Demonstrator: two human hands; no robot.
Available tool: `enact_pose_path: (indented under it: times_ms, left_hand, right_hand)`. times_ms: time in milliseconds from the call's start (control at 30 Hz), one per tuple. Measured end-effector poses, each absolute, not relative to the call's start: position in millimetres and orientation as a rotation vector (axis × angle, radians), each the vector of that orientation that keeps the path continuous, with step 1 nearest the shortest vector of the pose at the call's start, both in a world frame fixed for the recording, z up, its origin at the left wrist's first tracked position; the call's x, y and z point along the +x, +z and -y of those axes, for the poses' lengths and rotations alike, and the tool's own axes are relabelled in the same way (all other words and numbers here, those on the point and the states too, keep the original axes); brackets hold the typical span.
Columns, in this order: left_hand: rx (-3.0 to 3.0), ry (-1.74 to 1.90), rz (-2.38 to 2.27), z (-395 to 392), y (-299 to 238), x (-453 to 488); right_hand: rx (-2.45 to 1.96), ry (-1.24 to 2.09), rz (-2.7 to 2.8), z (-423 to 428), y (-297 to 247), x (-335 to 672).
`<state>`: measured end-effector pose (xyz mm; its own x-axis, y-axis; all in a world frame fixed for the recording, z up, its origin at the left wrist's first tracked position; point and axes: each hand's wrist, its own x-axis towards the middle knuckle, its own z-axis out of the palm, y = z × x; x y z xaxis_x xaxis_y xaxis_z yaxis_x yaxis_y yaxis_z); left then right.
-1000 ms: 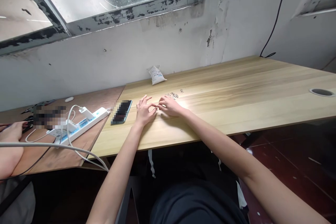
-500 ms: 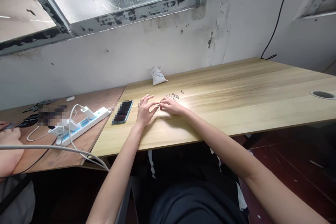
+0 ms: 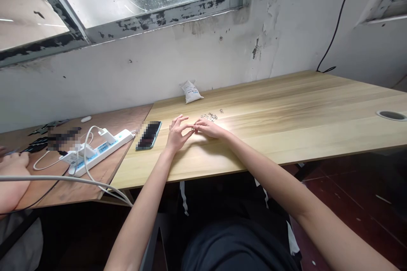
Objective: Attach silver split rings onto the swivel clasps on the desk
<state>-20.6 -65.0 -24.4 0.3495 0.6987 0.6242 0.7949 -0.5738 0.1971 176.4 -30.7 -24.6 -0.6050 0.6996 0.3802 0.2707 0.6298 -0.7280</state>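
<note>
My left hand (image 3: 176, 135) and my right hand (image 3: 208, 129) meet fingertip to fingertip over the light wooden table (image 3: 286, 123). Both pinch a small metal ring (image 3: 192, 128) between them, the left hand's other fingers raised. A little heap of small metal rings (image 3: 210, 115) lies just beyond my right hand. A small white bag (image 3: 191, 92) leans by the wall behind it.
A dark phone (image 3: 148, 134) lies left of my left hand. A white power strip (image 3: 98, 149) with chargers and cables sits on the brown table at the left, where another person's hand (image 3: 12, 161) rests. A round cable hole (image 3: 391, 115) is at the far right.
My hands have lifted slightly and the fingertips shifted on the small ring; the view has drifted a little. The other person's hand at the left edge moved.
</note>
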Motion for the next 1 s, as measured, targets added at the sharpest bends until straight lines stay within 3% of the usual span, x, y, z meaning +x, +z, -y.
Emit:
enact_pose_path:
  times_ms: [533,1000]
  left_hand:
    - [-2.494,-1.132,1.363,63.1,-25.2,-20.3]
    - [-2.375,-1.091,1.530,65.4,-25.3,-18.8]
  right_hand:
    - [-0.772,0.861,2.128,34.2,-22.6,177.6]
    - [-0.875,0.487,2.259,36.6,-26.6,172.9]
